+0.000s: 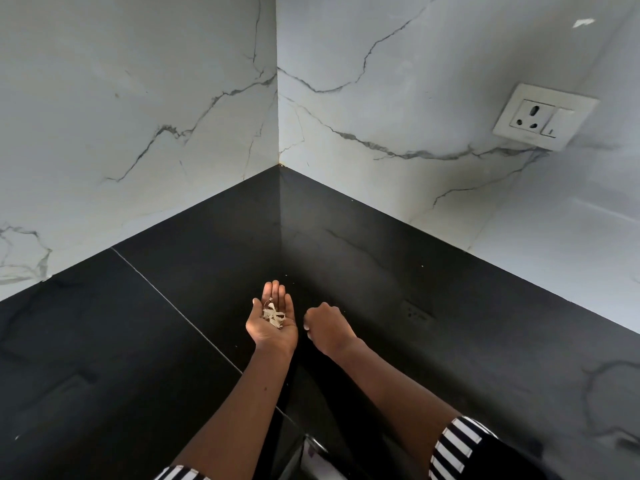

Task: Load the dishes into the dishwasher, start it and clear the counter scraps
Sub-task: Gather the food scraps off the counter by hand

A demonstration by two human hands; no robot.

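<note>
Scraps (pixel 274 316), pale and curled like thin papery shavings, lie in a small heap in the left hand (pixel 266 332). Nearest me on the feed, a black-and-white striped sleeve (pixel 457 445) ends above the elbow, and both bare forearms reach forward over the counter (pixel 138 341). The left hand is turned palm up, fingers straight and close together, cradling the heap. The right hand (pixel 329 323) hangs just beside it, knuckles up and fingers curled under; I cannot tell whether it pinches anything. The counter is glossy black stone that mirrors the walls, with a thin seam (pixel 173 306) across it. Beyond, two white grey-veined marble walls (pixel 138 98) meet in a corner, and the right one carries a white socket plate (pixel 543 116).
</note>
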